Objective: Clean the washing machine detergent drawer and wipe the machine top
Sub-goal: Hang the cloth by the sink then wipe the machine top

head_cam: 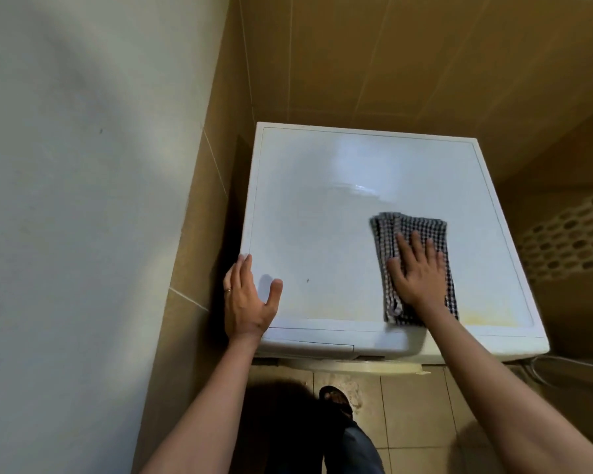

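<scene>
Two risks, head view only. 1) right hand (416,268) lies flat on the folded checked cloth (408,227), fingers straight and spread, nothing pinching it, so a hard stroke could let the cloth bunch or slip out from under the palm. 2) wet sheen (360,191) at upper centre of the machine top (322,234) suggests a slick film. Left hand (249,299) braces at the top's lower-left corner, fingers straight along the side edge, thumb spread onto the surface, holding nothing; that brace could skid if water reaches it. Easy to miss: yellowish stain (486,319) along the front edge, right of the cloth, and a dark speck (307,280) between the hands. Layout: cloth sits right of frame centre, on the top's front-right part, under the right hand, with the left hand well apart from it. Detergent drawer (308,347) looks to be the panel on the front face just beside the left wrist, closed, no hand on it. Perforated basket (569,241) at the right edge of frame.
</scene>
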### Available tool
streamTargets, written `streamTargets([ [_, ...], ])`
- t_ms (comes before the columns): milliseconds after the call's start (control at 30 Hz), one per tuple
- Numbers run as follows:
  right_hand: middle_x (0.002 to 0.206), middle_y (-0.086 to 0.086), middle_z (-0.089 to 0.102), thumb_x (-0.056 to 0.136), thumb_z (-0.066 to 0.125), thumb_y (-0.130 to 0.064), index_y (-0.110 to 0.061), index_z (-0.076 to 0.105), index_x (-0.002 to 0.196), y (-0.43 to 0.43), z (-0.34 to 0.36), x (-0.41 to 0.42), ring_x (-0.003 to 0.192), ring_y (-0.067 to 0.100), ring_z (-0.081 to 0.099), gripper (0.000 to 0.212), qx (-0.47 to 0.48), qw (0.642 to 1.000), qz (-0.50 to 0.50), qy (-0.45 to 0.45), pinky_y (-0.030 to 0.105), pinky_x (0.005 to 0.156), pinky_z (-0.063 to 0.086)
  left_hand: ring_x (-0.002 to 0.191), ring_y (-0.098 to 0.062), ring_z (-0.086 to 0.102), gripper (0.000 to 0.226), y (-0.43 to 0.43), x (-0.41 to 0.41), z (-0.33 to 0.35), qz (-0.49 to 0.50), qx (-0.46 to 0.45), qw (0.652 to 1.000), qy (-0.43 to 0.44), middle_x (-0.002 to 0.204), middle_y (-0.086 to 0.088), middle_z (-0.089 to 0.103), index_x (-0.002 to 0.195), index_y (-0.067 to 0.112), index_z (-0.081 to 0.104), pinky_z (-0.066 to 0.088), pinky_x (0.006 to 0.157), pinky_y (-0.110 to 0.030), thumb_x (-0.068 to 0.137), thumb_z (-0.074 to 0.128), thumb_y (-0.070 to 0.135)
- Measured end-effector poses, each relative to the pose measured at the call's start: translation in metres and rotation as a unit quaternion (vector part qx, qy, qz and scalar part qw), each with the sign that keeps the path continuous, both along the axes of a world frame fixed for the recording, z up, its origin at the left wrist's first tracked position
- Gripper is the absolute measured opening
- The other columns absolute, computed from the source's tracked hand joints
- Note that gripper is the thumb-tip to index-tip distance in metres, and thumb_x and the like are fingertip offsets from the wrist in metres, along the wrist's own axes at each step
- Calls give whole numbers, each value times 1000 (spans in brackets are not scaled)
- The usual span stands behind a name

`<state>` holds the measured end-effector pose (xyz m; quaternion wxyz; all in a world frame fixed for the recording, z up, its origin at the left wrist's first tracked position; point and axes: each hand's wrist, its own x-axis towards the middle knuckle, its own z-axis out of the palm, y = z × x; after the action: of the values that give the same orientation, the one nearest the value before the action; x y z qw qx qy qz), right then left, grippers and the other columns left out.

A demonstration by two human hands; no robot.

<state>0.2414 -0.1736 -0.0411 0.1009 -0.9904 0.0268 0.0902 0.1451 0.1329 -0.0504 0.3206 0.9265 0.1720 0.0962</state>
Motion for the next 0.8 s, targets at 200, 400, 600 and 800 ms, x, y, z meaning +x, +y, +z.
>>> streamTargets([
  [200, 160, 7, -4, 86, 9, -58, -30, 3, 153, 76, -3, 55, 145, 37, -8, 73, -1, 999, -52, 10, 52, 117, -8, 140, -29, 32, 90, 0, 2, -2, 4, -3, 1000, 22, 152, -12, 38, 147, 6, 36, 33, 111, -44, 83, 36, 69],
  [400, 160, 5, -8, 89, 6, -58, -30, 2, 153, 181, -2, 2, 144, 35, -17, 70, 33, 980, 197, 3, 53, 116, -8, 131, -36, 41, 85, 3, 4, -3, 7, -3, 1000, 4, 143, -21, 45, 142, -4, 39, 34, 109, -44, 83, 43, 57],
  [600, 160, -3, 3, 96, 23, -55, -38, 7, 151, 128, -11, -57, 147, 26, -2, 60, 24, 965, 261, -29, 43, 116, -4, 129, -40, 41, 86, 2, 6, -4, 5, 26, 1000, 16, 141, -25, 45, 140, -4, 40, 34, 108, -47, 83, 40, 61],
  [800, 158, -6, -16, 97, 13, -58, -40, -9, 148, -2, -4, -44, 146, 19, -14, 59, 6, 996, 86, -5, 41, 118, -8, 136, -39, 32, 92, -9, 21, 0, 6, 97, 993, 72, 150, -22, 33, 143, -1, 35, 30, 109, -52, 83, 30, 68],
])
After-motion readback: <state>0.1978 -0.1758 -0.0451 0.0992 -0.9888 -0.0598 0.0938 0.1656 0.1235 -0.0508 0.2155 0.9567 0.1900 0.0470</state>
